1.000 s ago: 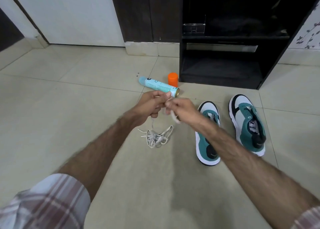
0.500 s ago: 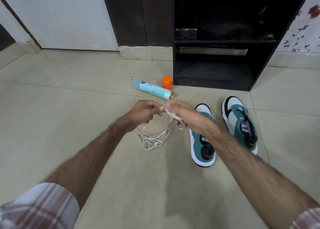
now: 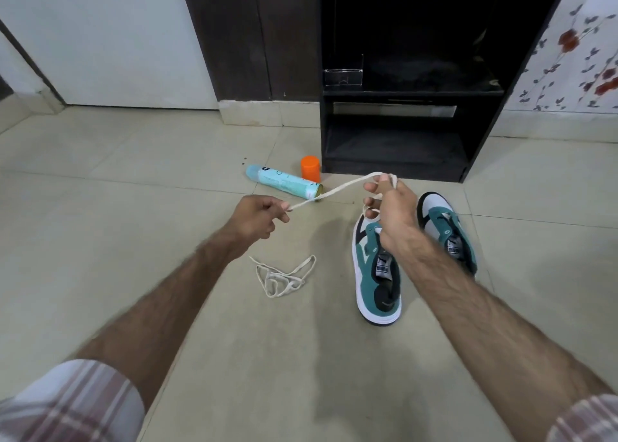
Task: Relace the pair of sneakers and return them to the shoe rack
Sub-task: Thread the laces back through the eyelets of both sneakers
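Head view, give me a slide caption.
Both hands stretch a white lace above two unlaced teal sneakers; another lace lies on the floor.

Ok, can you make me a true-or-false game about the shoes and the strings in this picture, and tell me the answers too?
1. Both hands hold one lace stretched between them. True: the left hand pinches one end and the right hand has the held lace looped around its fingers.
2. Both sneakers are already on the shoe rack. False: the near sneaker and the far sneaker lie on the floor in front of the shoe rack.
3. A second lace lies in a loose tangle on the floor. True: the loose lace.
4. The spray can stands upright. False: the spray can lies on its side beside the orange cap.
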